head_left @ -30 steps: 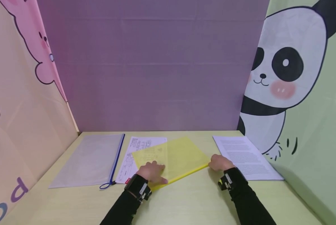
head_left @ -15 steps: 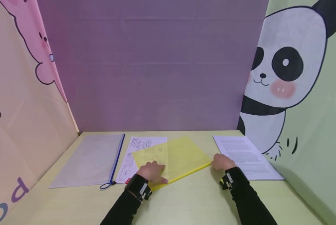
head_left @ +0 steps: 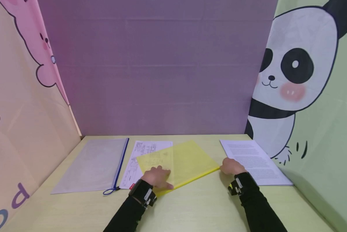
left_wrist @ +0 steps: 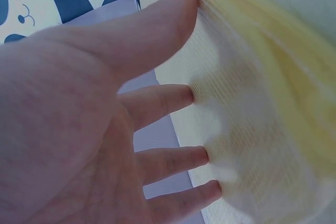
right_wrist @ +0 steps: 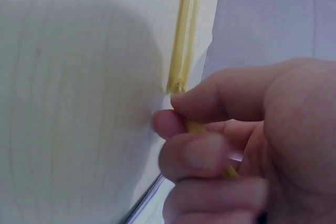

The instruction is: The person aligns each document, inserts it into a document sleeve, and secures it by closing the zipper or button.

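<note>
A translucent yellow zip document bag point(head_left: 191, 158) lies aslant on the table, its yellow zip edge point(head_left: 196, 178) toward me. My left hand point(head_left: 157, 177) presses on its left part with fingers spread; in the left wrist view the fingertips point(left_wrist: 199, 154) touch the meshed plastic. At the right end of the zip edge, my right hand point(head_left: 232, 166) pinches the zip pull between thumb and curled fingers. A bit of yellow cord point(right_wrist: 195, 127) shows between those fingers in the right wrist view; the pull itself is mostly hidden. Under the bag's left part lies a printed sheet point(head_left: 133, 164).
A clear zip document bag point(head_left: 89, 166) with a blue zip edge and blue cord loop point(head_left: 108, 192) lies at left. A printed paper stack point(head_left: 254, 164) lies at right, beside my right hand. A purple panel point(head_left: 167, 71) stands behind the table point(head_left: 191, 212).
My right hand has slid slightly to the right along the zip edge, with more yellow edge showing behind it. My left hand and the bag have stayed in place.
</note>
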Demonstrator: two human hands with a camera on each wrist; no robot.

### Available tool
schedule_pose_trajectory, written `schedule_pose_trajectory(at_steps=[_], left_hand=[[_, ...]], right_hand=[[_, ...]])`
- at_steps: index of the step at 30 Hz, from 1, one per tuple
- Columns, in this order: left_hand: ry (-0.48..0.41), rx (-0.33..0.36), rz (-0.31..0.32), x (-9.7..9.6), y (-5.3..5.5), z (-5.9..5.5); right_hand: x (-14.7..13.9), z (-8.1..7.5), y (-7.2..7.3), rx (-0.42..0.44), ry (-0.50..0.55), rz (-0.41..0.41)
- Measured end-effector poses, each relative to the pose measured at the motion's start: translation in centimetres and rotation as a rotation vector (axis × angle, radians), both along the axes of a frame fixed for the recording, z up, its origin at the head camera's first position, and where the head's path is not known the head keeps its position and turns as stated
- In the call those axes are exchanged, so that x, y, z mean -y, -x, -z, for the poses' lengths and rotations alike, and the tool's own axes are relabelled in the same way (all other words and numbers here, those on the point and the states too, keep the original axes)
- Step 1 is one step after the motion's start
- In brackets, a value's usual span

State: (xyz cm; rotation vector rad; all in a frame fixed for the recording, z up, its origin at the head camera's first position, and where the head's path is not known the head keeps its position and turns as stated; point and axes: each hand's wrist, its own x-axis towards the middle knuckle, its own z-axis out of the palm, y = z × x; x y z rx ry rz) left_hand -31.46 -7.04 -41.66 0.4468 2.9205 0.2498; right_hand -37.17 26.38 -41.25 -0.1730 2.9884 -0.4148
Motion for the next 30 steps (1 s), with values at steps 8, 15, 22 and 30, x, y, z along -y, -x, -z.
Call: schedule_pose_trajectory(at_steps=[8,15,22,30], left_hand=[[0.000,-0.003,0.001,0.3,0.0,0.0],[-0.012,-0.002,0.002,0.6,-0.1,-0.1],[0.001,-0.007,0.010,0.2,-0.3,0.1],[-0.029,0.017,-0.018,0.1,-0.1,-0.4]], right_hand=[[0.3,0.1,0.1,-0.024,0.039,0.025],[2.2,-0.8,-0.6,-0.077,0.036,0.036],[7.4,-0.8,-2.5,-0.124,-0.001,-0.063],[15.8,0.1,-5.5,-0.138,-0.159,-0.172]])
